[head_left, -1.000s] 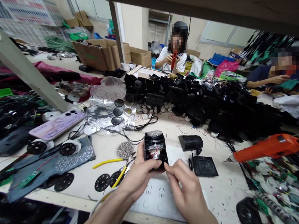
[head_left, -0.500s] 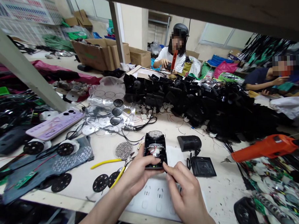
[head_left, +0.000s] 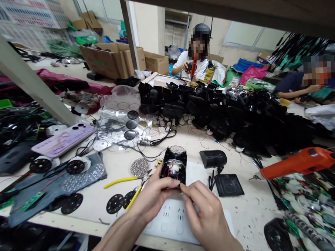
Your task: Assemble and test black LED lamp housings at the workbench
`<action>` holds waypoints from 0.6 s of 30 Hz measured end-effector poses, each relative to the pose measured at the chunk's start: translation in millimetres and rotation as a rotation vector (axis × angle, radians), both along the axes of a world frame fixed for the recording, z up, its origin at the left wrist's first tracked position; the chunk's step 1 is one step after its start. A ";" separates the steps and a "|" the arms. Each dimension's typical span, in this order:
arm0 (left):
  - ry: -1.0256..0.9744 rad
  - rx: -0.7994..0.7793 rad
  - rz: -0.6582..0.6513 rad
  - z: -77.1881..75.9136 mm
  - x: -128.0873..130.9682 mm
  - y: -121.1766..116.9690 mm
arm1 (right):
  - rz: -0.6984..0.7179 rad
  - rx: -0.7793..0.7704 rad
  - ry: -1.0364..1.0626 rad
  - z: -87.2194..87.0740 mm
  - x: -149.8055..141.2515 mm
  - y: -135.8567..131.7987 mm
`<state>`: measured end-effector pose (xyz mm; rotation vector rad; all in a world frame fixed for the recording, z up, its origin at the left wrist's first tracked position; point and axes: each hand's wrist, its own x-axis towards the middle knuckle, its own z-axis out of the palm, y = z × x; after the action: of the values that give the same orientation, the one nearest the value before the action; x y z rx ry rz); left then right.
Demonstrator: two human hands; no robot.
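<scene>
My left hand is closed round an open black plastic housing, its thumb across the lower end. Inside the housing sit a silvery reflector part with red and blue wires, and a clear patterned disc shows at its far end. My right hand pinches at the housing's near edge with thumb and forefinger; what lies between those fingertips is too small to make out. Below both hands lies a white panel with socket-like slots. Yellow-handled pliers rest beside my left wrist.
A dish of small screws stands left of the housing. To the right lie a black cover, a square black plate and an orange electric screwdriver. Black housings are heaped behind. Two people sit across the table.
The housing's near end has tipped slightly, and my right fingertips have shifted a little left along its edge. The whole view has moved slightly.
</scene>
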<state>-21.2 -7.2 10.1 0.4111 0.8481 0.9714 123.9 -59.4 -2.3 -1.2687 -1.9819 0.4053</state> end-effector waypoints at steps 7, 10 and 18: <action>0.082 -0.033 0.085 -4.7 4.5 -1.2 | -0.017 0.030 -0.016 -4.1 -2.5 -1.4; 0.108 -0.046 0.106 -5.8 5.8 -1.3 | -0.023 0.097 -0.073 -5.3 -5.0 -1.8; 0.097 -0.062 0.061 -6.1 4.5 -2.1 | -0.100 0.229 -0.155 -6.4 -15.8 -6.5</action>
<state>-16.7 -9.2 4.0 0.3828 0.9810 0.9850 108.1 -66.0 -8.7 -1.2774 -2.0156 0.0300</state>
